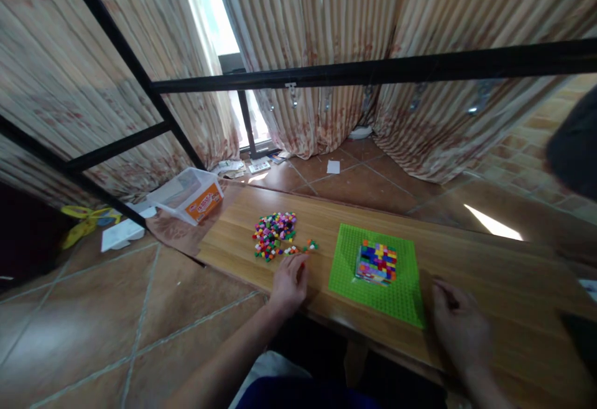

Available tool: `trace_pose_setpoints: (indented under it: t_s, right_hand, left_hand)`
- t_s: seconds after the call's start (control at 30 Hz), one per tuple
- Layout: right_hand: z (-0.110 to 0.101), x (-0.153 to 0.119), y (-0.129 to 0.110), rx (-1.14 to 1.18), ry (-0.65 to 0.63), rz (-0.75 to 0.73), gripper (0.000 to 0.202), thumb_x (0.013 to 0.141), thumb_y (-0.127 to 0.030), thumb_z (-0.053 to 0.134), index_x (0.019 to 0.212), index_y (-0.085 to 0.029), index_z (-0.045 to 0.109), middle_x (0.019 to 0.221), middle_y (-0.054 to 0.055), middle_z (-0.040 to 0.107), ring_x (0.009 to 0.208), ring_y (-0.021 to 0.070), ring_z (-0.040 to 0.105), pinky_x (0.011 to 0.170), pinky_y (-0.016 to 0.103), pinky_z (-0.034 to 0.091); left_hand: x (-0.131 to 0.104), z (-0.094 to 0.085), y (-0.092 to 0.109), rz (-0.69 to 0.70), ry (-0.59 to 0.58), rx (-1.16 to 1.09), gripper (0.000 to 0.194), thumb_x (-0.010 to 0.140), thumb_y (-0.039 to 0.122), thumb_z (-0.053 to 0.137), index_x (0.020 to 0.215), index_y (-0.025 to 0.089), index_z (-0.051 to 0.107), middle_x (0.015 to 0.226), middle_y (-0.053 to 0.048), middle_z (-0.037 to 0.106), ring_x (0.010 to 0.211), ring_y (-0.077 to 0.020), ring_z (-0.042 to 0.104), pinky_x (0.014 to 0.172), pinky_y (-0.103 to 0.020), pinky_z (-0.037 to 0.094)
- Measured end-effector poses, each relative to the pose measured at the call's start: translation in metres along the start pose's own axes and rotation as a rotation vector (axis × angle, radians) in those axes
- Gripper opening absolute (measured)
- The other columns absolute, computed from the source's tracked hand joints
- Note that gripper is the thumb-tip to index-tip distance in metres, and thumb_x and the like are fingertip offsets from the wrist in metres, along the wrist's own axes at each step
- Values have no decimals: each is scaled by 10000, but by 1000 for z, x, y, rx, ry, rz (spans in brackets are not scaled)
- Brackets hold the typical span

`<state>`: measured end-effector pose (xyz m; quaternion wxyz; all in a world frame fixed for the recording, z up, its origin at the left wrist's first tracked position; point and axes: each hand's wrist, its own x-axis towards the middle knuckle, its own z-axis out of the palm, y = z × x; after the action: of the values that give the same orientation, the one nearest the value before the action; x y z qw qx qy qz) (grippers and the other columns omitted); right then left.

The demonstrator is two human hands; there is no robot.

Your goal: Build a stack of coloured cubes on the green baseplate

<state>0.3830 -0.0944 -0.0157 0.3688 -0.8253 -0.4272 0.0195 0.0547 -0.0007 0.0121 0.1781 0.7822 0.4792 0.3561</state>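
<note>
A heap of small multicoloured bricks [274, 232] lies on the wooden table [224, 235], left of centre. Just in front of its right edge is my left hand [290, 281], fingers curled in a pinch around something small and reddish, too small to name. The square green baseplate [345, 260] carries a block built of many coloured bricks [380, 262], standing near its middle. To the right of the plate my right hand [459, 319] rests by the table's near edge, its fingers curled together; what they hold, if anything, is hidden.
A clear plastic box [191, 194] with an orange label stands beyond the table's left end. Black metal bars [326, 76] cross in front of the curtains. White papers [333, 166] lie on the tiled floor. A dark rounded object [576, 145] is at the right edge.
</note>
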Motion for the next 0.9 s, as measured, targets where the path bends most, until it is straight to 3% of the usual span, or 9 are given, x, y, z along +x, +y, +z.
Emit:
trace_pose_setpoints:
  t_s: [0.2, 0.4, 0.57, 0.9]
  right_hand:
    - [5, -3, 5, -85, 51, -77, 474, 843, -491, 407, 971, -151, 712, 932, 147, 698, 757, 277, 625, 682, 392, 470]
    - [4, -3, 5, -111, 45, -97, 475, 851, -498, 409, 980, -153, 709, 935, 146, 684, 763, 272, 620, 676, 386, 470]
    - [5, -3, 4, -95, 35, -114, 472, 859, -485, 402, 957, -137, 706, 926, 146, 682, 757, 263, 620, 689, 379, 475]
    - [6, -3, 1, -53, 56, -145, 429, 869, -464, 412, 936, -148, 695, 922, 132, 685, 720, 236, 617, 680, 359, 474]
  left_hand:
    - [-8, -12, -11, -30, 22, 66, 269, 823, 89, 549, 1055, 188, 644, 1078, -80, 670, 1034, -206, 614, 926, -380, 522]
    - [2, -7, -6, -24, -57, 188, 83, 847, 177, 596, 887, 181, 669, 938, -65, 666, 925, -213, 604, 864, -378, 495]
    - [10, -5, -1, -27, -120, 262, 115, 872, 175, 560, 814, 176, 658, 893, -72, 657, 862, -208, 606, 803, -355, 470]
    - [14, 4, 17, -63, -107, 91, 150, 888, 141, 481, 860, 189, 620, 813, -37, 634, 771, -163, 609, 711, -276, 472]
